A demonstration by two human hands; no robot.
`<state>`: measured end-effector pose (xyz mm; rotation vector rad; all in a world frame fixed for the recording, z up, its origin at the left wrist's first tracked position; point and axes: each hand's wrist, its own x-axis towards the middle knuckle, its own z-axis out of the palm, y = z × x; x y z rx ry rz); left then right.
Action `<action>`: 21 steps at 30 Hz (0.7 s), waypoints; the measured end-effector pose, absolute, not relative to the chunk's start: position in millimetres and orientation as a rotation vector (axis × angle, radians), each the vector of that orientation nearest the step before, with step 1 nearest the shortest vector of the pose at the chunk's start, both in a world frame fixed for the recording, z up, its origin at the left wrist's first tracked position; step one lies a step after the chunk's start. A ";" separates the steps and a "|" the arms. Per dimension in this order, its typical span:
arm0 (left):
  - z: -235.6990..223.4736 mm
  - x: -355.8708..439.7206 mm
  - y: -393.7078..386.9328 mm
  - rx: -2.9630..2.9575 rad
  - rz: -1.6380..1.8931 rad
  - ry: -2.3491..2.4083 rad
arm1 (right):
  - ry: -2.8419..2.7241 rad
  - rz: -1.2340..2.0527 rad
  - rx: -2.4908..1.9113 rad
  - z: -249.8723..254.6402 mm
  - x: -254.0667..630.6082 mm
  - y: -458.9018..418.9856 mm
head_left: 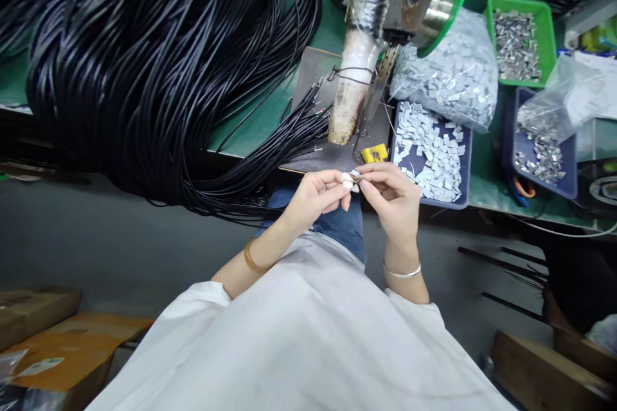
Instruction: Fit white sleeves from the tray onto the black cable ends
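My left hand (322, 192) and my right hand (393, 196) meet in front of my lap, just off the table's front edge. Both are closed, thumbs pressed to fingers. Small white material (348, 182) shows at the left fingertips; whether it is a fingertip cover or a held piece, I cannot tell. A thin dark bit and a small pale piece show at the right fingertips, too small to name. Just beyond lie a yellow block (375, 153) and a blue tray (466, 173) of small white pieces (436, 164). Stripped ends of black cables (294, 131) point toward a wrapped lamp-like tube (354, 83).
A large bundle of black cable (144, 77) covers the left of the green table (241, 131). On the right are a plastic bag of white pieces (448, 70), a green tray (547, 32) and a blue bin (569, 170) with metal parts. Cardboard boxes (72, 350) stand below left.
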<state>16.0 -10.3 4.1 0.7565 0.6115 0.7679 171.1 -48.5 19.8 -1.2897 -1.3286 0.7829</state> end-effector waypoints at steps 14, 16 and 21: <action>7.6 18.7 -20.0 0.881 0.907 0.690 | -1.335 0.658 -1.322 13.9 159.0 -51.9; 6.7 19.0 -21.9 0.903 0.948 0.703 | -1.377 0.550 -1.335 12.1 156.4 -52.8; 6.5 15.7 -20.5 0.973 0.960 0.710 | -1.335 0.514 -1.351 10.8 157.1 -52.8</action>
